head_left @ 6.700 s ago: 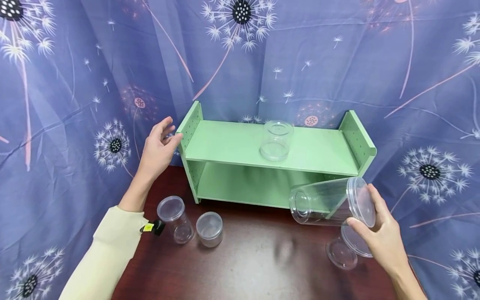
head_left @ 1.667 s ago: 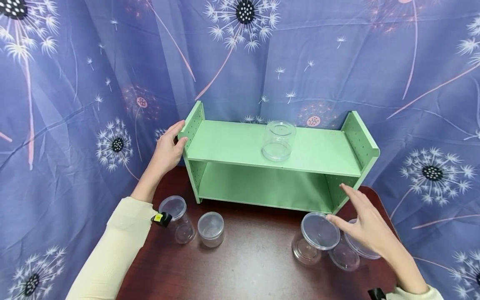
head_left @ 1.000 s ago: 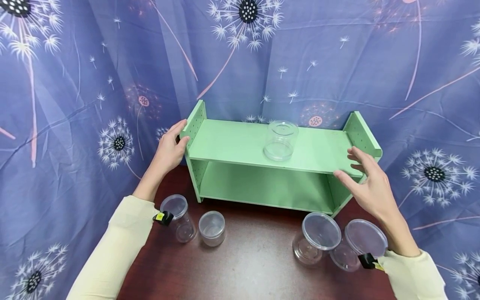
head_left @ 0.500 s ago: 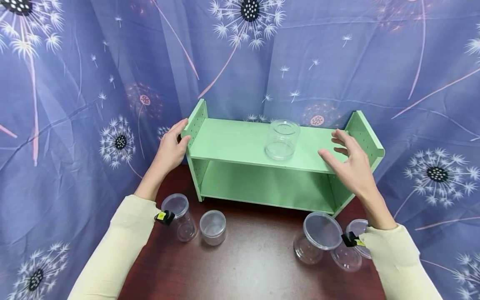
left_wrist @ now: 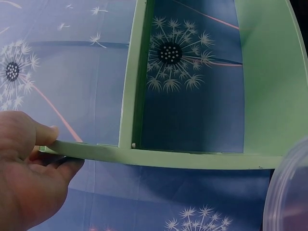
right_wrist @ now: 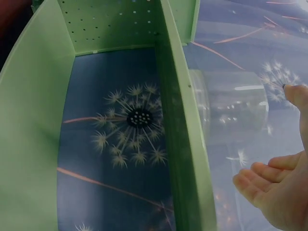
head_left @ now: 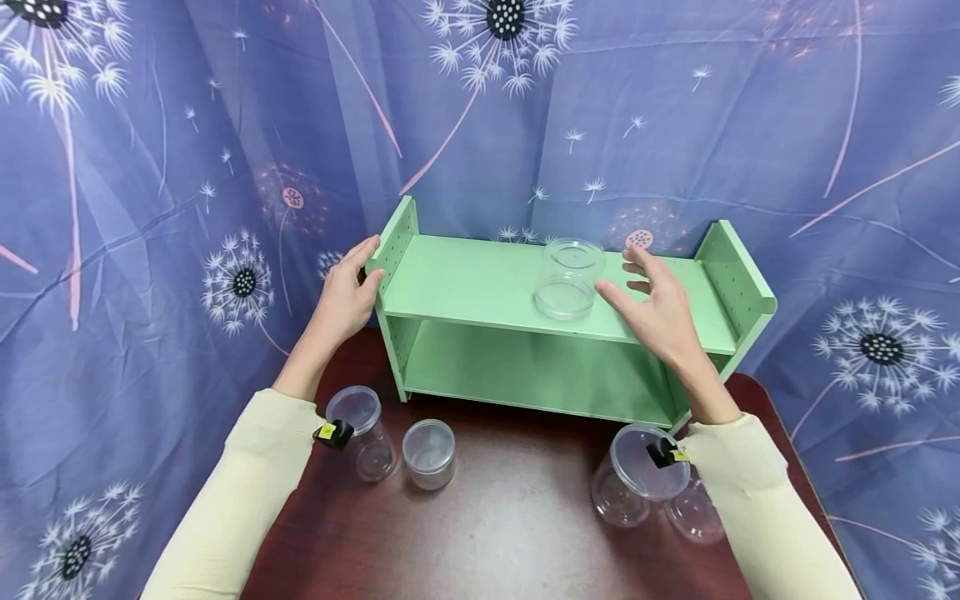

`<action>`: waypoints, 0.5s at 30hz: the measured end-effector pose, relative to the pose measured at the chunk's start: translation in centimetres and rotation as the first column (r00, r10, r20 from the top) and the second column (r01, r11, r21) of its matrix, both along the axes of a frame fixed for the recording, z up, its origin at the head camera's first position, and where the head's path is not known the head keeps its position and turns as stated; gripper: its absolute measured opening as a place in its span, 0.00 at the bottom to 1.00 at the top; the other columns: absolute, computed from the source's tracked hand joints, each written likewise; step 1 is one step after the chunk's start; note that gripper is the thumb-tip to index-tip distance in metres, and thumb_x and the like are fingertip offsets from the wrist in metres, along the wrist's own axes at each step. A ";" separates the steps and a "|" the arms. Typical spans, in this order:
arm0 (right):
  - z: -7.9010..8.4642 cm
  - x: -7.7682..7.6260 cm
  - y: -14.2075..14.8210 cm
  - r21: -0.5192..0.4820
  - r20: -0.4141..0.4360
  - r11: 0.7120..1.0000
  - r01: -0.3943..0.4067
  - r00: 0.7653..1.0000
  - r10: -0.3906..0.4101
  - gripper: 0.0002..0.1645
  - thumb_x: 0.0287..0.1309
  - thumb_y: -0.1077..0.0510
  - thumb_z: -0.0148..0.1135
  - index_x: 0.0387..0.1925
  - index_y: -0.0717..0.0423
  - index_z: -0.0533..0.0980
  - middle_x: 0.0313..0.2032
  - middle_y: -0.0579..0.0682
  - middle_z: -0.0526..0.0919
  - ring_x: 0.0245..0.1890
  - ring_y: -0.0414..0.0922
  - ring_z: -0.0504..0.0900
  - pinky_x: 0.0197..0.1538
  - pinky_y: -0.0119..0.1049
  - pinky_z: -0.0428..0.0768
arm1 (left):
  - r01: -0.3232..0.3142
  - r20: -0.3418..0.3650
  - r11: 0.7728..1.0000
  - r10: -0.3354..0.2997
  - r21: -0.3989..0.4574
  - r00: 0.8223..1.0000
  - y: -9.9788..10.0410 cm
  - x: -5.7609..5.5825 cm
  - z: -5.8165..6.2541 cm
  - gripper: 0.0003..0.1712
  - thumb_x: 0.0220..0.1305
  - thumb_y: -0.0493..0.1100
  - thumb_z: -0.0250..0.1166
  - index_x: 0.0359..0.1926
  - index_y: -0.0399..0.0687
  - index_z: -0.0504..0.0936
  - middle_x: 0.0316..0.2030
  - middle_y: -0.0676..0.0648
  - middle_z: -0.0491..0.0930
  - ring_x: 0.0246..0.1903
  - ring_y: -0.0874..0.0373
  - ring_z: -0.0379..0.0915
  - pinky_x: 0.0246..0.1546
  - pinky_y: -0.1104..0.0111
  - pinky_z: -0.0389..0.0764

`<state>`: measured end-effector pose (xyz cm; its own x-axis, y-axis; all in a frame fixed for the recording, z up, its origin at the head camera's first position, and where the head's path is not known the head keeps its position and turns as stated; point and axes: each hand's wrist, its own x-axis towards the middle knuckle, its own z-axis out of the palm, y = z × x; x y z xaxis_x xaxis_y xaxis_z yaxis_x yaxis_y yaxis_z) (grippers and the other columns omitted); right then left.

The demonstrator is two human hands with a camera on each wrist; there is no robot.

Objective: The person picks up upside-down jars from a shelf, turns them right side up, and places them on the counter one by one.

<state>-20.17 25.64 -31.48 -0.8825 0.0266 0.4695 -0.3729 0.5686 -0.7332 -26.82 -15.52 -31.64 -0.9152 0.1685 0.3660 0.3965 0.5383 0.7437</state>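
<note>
A green two-tier shelf (head_left: 480,283) stands against the curtain. My left hand (head_left: 347,293) grips the upper front corner of its left side panel; the left wrist view shows the thumb on one face and the fingers behind. On the upper tier stands a clear plastic jar (head_left: 567,283), right of centre. My right hand (head_left: 654,308) is just to the right of that jar, thumb and fingers spread apart, holding nothing. In the right wrist view the jar (right_wrist: 231,103) shows beyond the tier's edge, with the thumb and fingers spread around the side of its end.
On the dark red table (head_left: 495,517), a tall lidded jar (head_left: 363,433) and a short lidded jar (head_left: 429,454) stand at left. At right are a large lidded jar (head_left: 622,487) and another clear jar (head_left: 693,510), partly behind the right sleeve. Blue dandelion curtain surrounds everything.
My right hand earlier held the large jar, which now stands on the table. The hand then rose and moved left to the jar on the shelf. My left hand came onto the side panel.
</note>
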 end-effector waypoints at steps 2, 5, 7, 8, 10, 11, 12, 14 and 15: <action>-0.2 -0.4 -0.4 -0.007 0.011 1.000 -0.001 1.000 0.001 0.47 0.65 0.52 0.71 0.77 0.64 0.61 0.69 0.64 0.71 0.67 0.60 0.71 0.67 0.56 0.73 | -0.001 0.000 1.000 0.001 0.000 1.000 0.0 0.0 0.0 0.32 0.78 0.34 0.55 0.78 0.37 0.60 0.78 0.42 0.58 0.78 0.48 0.49 0.78 0.56 0.52; -0.4 -1.0 -1.0 -0.011 0.036 1.000 0.005 0.999 -0.004 0.50 0.64 0.49 0.72 0.78 0.62 0.59 0.70 0.63 0.70 0.67 0.60 0.71 0.68 0.56 0.73 | -0.002 0.002 1.000 0.002 0.002 1.000 0.0 0.0 0.0 0.32 0.78 0.34 0.55 0.78 0.38 0.60 0.78 0.42 0.58 0.78 0.48 0.49 0.78 0.56 0.53; -0.6 -1.4 -1.3 -0.016 0.053 1.000 0.008 0.999 -0.007 0.52 0.63 0.46 0.72 0.78 0.62 0.58 0.71 0.62 0.69 0.67 0.59 0.71 0.68 0.55 0.72 | -0.002 0.006 1.000 0.002 0.002 1.000 0.0 0.0 0.0 0.32 0.78 0.35 0.55 0.78 0.38 0.59 0.78 0.42 0.58 0.78 0.48 0.49 0.78 0.56 0.53; -0.7 -1.5 -1.5 -0.016 0.062 1.000 0.011 0.998 -0.010 0.53 0.63 0.45 0.73 0.78 0.62 0.58 0.71 0.61 0.69 0.67 0.59 0.71 0.68 0.55 0.72 | -0.001 0.007 1.000 0.001 0.001 1.000 0.0 0.1 0.0 0.32 0.78 0.35 0.55 0.78 0.38 0.59 0.78 0.42 0.58 0.78 0.48 0.49 0.77 0.56 0.53; -0.8 -1.9 -1.8 -0.017 0.077 1.000 0.019 0.997 -0.018 0.55 0.62 0.43 0.73 0.79 0.60 0.57 0.72 0.60 0.68 0.67 0.59 0.72 0.68 0.54 0.72 | 0.002 0.008 1.000 -0.002 -0.002 1.000 0.0 0.1 0.1 0.32 0.78 0.35 0.54 0.79 0.38 0.59 0.78 0.42 0.58 0.78 0.48 0.49 0.77 0.55 0.53; -0.9 -2.0 -1.9 -0.021 0.085 1.000 0.022 0.996 -0.020 0.55 0.61 0.42 0.73 0.79 0.60 0.57 0.72 0.60 0.67 0.67 0.60 0.72 0.68 0.54 0.72 | 0.002 0.007 1.000 -0.002 -0.004 1.000 0.0 0.1 0.1 0.32 0.78 0.35 0.54 0.79 0.38 0.59 0.78 0.42 0.58 0.78 0.48 0.49 0.78 0.55 0.53; -0.9 -2.2 -2.0 -0.022 0.092 0.999 0.023 0.996 -0.021 0.56 0.61 0.41 0.73 0.79 0.60 0.57 0.73 0.61 0.66 0.66 0.60 0.72 0.68 0.55 0.72 | 0.002 0.007 1.000 -0.002 -0.005 1.000 0.0 0.1 0.1 0.32 0.78 0.35 0.54 0.79 0.38 0.59 0.78 0.42 0.58 0.78 0.48 0.49 0.78 0.55 0.53; -1.0 -2.5 -2.2 -0.023 0.109 0.999 0.027 0.994 -0.024 0.58 0.60 0.39 0.73 0.80 0.59 0.56 0.74 0.61 0.64 0.66 0.62 0.73 0.68 0.55 0.73 | 0.000 0.003 1.000 0.000 -0.006 1.000 0.0 0.1 0.1 0.32 0.78 0.35 0.54 0.78 0.38 0.59 0.78 0.41 0.58 0.78 0.47 0.49 0.78 0.55 0.53; -1.0 -2.6 -2.3 -0.024 0.117 0.999 0.028 0.993 -0.025 0.59 0.60 0.38 0.73 0.80 0.58 0.55 0.75 0.61 0.63 0.66 0.63 0.73 0.67 0.56 0.73 | -0.003 0.003 1.000 0.003 -0.006 1.000 0.0 0.1 0.0 0.32 0.78 0.35 0.55 0.78 0.38 0.60 0.78 0.42 0.58 0.78 0.48 0.49 0.78 0.56 0.52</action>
